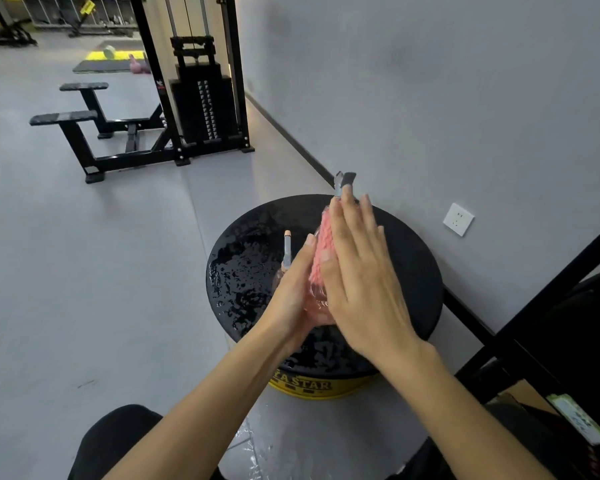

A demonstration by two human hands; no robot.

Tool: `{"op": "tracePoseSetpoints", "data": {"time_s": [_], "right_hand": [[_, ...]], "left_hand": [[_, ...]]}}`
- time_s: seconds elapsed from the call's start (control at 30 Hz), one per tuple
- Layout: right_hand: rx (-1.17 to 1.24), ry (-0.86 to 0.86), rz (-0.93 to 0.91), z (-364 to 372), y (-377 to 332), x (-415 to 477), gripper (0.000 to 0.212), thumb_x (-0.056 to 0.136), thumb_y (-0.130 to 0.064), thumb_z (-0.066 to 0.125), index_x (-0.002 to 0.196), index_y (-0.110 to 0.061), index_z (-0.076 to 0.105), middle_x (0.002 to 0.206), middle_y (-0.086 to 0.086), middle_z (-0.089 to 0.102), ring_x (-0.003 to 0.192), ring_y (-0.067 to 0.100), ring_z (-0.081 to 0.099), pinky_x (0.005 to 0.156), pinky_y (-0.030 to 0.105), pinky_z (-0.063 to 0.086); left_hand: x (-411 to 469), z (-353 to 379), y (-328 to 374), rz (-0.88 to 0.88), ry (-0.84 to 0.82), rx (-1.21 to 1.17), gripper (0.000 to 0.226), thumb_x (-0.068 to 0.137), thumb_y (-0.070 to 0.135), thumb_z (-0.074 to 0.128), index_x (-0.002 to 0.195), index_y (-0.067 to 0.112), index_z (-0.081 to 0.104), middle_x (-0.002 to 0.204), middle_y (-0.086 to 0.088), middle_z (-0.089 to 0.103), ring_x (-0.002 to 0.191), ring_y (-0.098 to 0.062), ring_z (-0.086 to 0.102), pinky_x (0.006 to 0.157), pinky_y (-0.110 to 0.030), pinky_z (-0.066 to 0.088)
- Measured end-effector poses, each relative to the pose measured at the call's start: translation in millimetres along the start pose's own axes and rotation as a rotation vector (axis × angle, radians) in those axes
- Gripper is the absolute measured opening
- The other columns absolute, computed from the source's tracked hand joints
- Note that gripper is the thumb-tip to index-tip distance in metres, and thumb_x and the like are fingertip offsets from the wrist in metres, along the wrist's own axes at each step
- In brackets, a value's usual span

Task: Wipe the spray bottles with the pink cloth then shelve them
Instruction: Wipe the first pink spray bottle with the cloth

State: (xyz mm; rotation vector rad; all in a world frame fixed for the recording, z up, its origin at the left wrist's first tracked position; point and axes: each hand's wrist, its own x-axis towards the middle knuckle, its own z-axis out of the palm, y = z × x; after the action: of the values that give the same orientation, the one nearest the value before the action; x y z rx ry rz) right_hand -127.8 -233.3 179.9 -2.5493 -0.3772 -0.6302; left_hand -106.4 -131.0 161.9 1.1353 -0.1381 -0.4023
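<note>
The grip of my left hand [291, 292] is curled round the lower body of a clear spray bottle [317, 301], held over the round black desk [406, 265] with its grey trigger head toward 12 o'clock. My right hand [361, 271] lies flat, grip wide, pressing the pink cloth [321, 251] on the bottle's side. A second spray bottle [287, 249] stands at 9 o'clock of the cloth.

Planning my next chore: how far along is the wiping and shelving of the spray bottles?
Done: nothing visibly shelved. In hand: the left hand holds a clear spray bottle while the right hand presses the pink cloth flat against it. Left: a second bottle stands on the wet black drum top, wiped or not I cannot tell; both still need shelving.
</note>
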Motion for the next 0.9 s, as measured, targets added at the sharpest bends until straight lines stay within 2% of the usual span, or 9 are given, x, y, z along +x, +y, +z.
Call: {"op": "tracePoseSetpoints", "data": {"time_s": [0.13, 0.23, 0.37, 0.5, 0.57, 0.63, 0.77, 0.83, 0.9], "right_hand": [[0.066, -0.014, -0.026, -0.6, 2.3, 3.2, 0.056, 0.105, -0.027, 0.022, 0.157, -0.021, 0.003, 0.165, -0.008, -0.006, 0.15, 0.007, -0.014, 0.124, 0.043, 0.007], [0.088, -0.017, -0.084, 5.9, -4.2, -24.1, 0.058, 0.104, -0.022, 0.029, 0.157, -0.02, 0.006, 0.165, -0.009, -0.004, 0.152, 0.012, -0.01, 0.122, 0.049, 0.012], [0.126, -0.038, -0.08, 14.8, -6.3, -39.6, 0.059, 0.103, -0.024, 0.028, 0.157, -0.021, 0.007, 0.165, -0.011, -0.005, 0.152, 0.013, -0.011, 0.121, 0.055, 0.012], [0.214, 0.002, 0.029, 4.3, 2.0, 0.2, 0.056, 0.104, -0.039, 0.017, 0.157, -0.023, 0.012, 0.165, -0.012, 0.002, 0.15, 0.004, -0.009, 0.124, 0.045, 0.01], [0.231, 0.012, 0.051, -2.0, 5.5, 15.3, 0.058, 0.102, -0.045, 0.013, 0.157, -0.024, 0.014, 0.165, -0.012, 0.005, 0.149, 0.0, -0.008, 0.124, 0.039, 0.009], [0.208, 0.006, 0.011, -2.5, 3.9, 13.1, 0.055, 0.105, -0.04, 0.016, 0.157, -0.024, 0.012, 0.165, -0.012, 0.003, 0.15, 0.001, -0.009, 0.124, 0.043, 0.013], [0.137, -0.007, -0.095, 6.1, -4.5, -22.9, 0.056, 0.104, -0.024, 0.026, 0.157, -0.02, 0.01, 0.165, -0.01, 0.0, 0.152, 0.012, -0.008, 0.122, 0.051, 0.013], [0.122, -0.016, -0.102, 9.6, -7.0, -35.0, 0.058, 0.102, -0.022, 0.029, 0.157, -0.02, 0.01, 0.165, -0.01, -0.001, 0.152, 0.014, -0.008, 0.122, 0.053, 0.012], [0.121, -0.011, -0.097, 8.5, -7.5, -31.7, 0.058, 0.102, -0.022, 0.03, 0.157, -0.019, 0.012, 0.165, -0.01, 0.0, 0.152, 0.014, -0.008, 0.121, 0.054, 0.011]], "left_hand": [[2.3, -3.5, 0.4, 0.011, 0.032, -0.034, 0.055, 0.091, 0.064, 0.041, 0.134, 0.034, 0.056, 0.126, 0.002, 0.07, 0.114, -0.017, 0.067, 0.074, -0.034, 0.06], [4.2, -8.7, 3.5, 0.034, 0.069, -0.083, 0.054, 0.101, 0.057, 0.031, 0.13, 0.022, 0.06, 0.126, -0.003, 0.07, 0.117, -0.017, 0.066, 0.084, -0.029, 0.058], [3.8, -12.5, 3.3, 0.007, 0.105, -0.065, 0.061, 0.1, 0.058, 0.03, 0.127, 0.016, 0.064, 0.124, -0.009, 0.07, 0.119, -0.022, 0.064, 0.099, -0.035, 0.048], [-0.7, -3.4, -0.5, 0.032, 0.045, -0.004, 0.043, 0.097, 0.057, 0.031, 0.112, 0.044, 0.069, 0.118, 0.005, 0.073, 0.109, -0.015, 0.07, 0.076, -0.036, 0.059], [-1.5, -0.8, 1.3, 0.03, 0.044, -0.023, 0.045, 0.094, 0.059, 0.035, 0.114, 0.037, 0.068, 0.112, -0.002, 0.075, 0.099, -0.02, 0.073, 0.067, -0.04, 0.061], [1.9, -3.0, 1.9, 0.039, 0.051, -0.054, 0.047, 0.096, 0.059, 0.035, 0.116, 0.032, 0.068, 0.112, -0.005, 0.075, 0.098, -0.02, 0.074, 0.066, -0.037, 0.06], [5.0, -6.3, 8.0, 0.082, 0.07, -0.148, 0.05, 0.103, 0.049, 0.032, 0.106, 0.026, 0.076, 0.115, -0.004, 0.074, 0.107, -0.017, 0.07, 0.081, -0.029, 0.06], [5.0, -7.2, 9.2, 0.078, 0.077, -0.146, 0.053, 0.103, 0.049, 0.031, 0.119, 0.017, 0.07, 0.12, -0.01, 0.071, 0.115, -0.022, 0.067, 0.096, -0.032, 0.055], [3.2, -5.7, 7.6, 0.061, 0.072, -0.146, 0.053, 0.101, 0.051, 0.034, 0.125, 0.015, 0.065, 0.125, -0.01, 0.069, 0.119, -0.022, 0.064, 0.098, -0.032, 0.053]]}}
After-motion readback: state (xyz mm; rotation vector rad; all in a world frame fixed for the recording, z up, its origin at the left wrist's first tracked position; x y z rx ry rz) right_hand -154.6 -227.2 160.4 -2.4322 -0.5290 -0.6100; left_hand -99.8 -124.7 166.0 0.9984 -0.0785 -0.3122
